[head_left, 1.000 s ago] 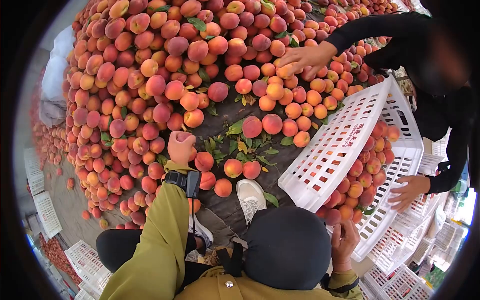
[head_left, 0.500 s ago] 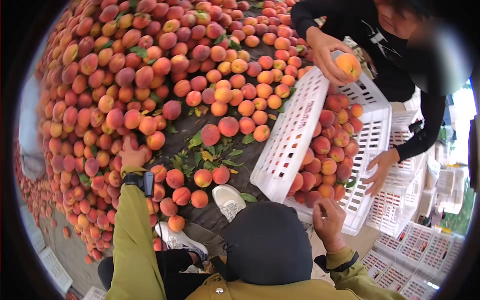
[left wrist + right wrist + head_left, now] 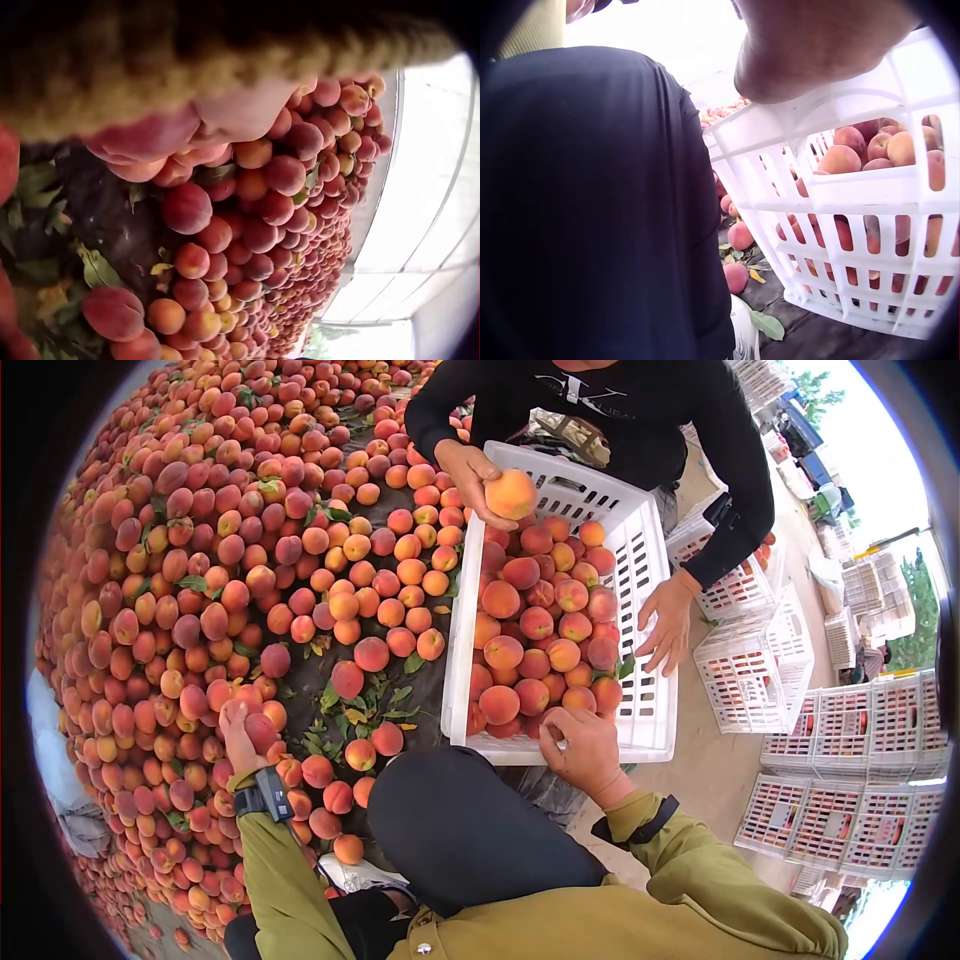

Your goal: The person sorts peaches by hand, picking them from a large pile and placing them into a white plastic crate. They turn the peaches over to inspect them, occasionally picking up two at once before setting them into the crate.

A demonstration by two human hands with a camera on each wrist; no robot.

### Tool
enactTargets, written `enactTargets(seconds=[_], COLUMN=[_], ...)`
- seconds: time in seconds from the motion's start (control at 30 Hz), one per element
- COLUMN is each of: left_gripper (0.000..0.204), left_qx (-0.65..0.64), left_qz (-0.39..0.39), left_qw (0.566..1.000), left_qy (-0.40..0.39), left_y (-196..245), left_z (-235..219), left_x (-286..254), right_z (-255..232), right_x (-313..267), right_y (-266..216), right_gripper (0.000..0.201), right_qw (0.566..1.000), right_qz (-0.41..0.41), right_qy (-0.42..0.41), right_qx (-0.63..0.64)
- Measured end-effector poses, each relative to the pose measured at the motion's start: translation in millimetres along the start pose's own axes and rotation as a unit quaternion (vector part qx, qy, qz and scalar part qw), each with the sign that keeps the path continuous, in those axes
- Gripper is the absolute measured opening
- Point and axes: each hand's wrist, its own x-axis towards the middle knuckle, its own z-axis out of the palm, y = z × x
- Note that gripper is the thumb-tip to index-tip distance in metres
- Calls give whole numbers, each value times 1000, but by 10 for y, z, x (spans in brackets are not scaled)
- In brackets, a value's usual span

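In the head view, my left hand (image 3: 240,740) holds a peach (image 3: 261,733) at the near side of the big heap. That hand (image 3: 244,109) and its peach (image 3: 146,136) also show in the left wrist view. A white slatted crate (image 3: 655,732) filled with peaches (image 3: 535,623) stands to the right. Over its near rim hangs my right hand (image 3: 585,757), fingers loosely curled, with no peach visible in it. The right wrist view has this hand (image 3: 817,49) just above the crate rim (image 3: 780,112).
Across the crate, a person in black holds an orange peach (image 3: 511,494) in one hand and rests the other (image 3: 670,622) by the crate's side. Stacked crates (image 3: 850,820) stand at the right. Loose leaves (image 3: 350,710) and a shoe (image 3: 355,872) lie between heap and crate.
The head view has swung right. My left hand moved over the heap and now has a peach. The other person picked up an orange peach and brought it over the crate. My right hand stays by the rim.
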Motion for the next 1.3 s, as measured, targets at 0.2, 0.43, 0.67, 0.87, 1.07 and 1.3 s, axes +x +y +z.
enactTargets(seconds=[0.2,0.43,0.67,0.87,1.07,1.3], left_gripper=[40,47,47,33,28,34], left_qx=[-140,-76,174,24,-75,-80], left_qz=[-86,-109,120,-100,-176,-166], left_qw=[945,883,838,945,942,936], left_qy=[-283,-450,-502,-309,-277,-300], left_y=[1542,1652,1024,1012,1158,1111], left_z=[1217,1729,1951,1720,1735,1739], left_x=[-1415,-2485,-2823,-2434,-2363,-2379], right_z=[13,-93,-402,-294,-591,-429], right_x=[-34,77,305,154,608,623], right_y=[-1,-106,-641,-126,389,238], right_gripper=[13,17,46,33,33,31], right_qw=[999,958,673,657,764,737], right_qz=[-13,55,138,258,229,230], right_qy=[41,1,-155,-70,26,-7], right_qx=[-14,282,710,705,602,636])
